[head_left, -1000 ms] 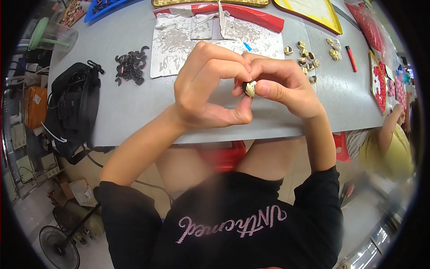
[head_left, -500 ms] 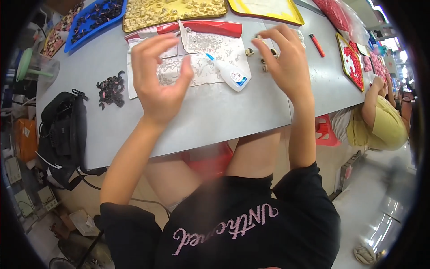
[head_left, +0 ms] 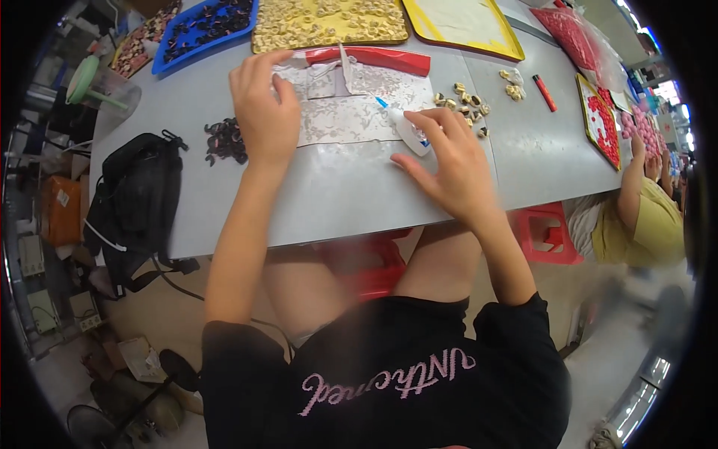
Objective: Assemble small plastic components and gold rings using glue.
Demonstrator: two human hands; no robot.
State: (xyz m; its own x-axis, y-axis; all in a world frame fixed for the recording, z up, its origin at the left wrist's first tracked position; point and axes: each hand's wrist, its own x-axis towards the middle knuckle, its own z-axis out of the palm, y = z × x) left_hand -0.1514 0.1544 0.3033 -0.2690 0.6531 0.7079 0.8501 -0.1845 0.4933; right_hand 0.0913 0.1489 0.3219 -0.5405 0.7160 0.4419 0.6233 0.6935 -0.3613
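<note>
A yellow plastic tray (head_left: pixel 419 15) is filled with gold pieces (head_left: pixel 329 19); the white glue bottle (head_left: pixel 407 131) is gripped under the right hand (head_left: pixel 449 161)'s fingers (head_left: pixel 426 120), while the left hand (head_left: pixel 262 112) is spread flat on the silver patterned sheet (head_left: pixel 344 120).

My left hand (head_left: pixel 262 112) lies flat on the sheet (head_left: pixel 351 112) in the upper middle of the frame; my right hand (head_left: pixel 449 168) sits to its right, on the glue bottle (head_left: pixel 404 127). A small heap of dark pieces (head_left: pixel 224 141) lies left of the sheet, a bag (head_left: pixel 138 202) at the tabletop's (head_left: pixel 336 202) left edge. Trays (head_left: pixel 329 22) line the top; loose beads (head_left: pixel 464 101) lie upper right.
</note>
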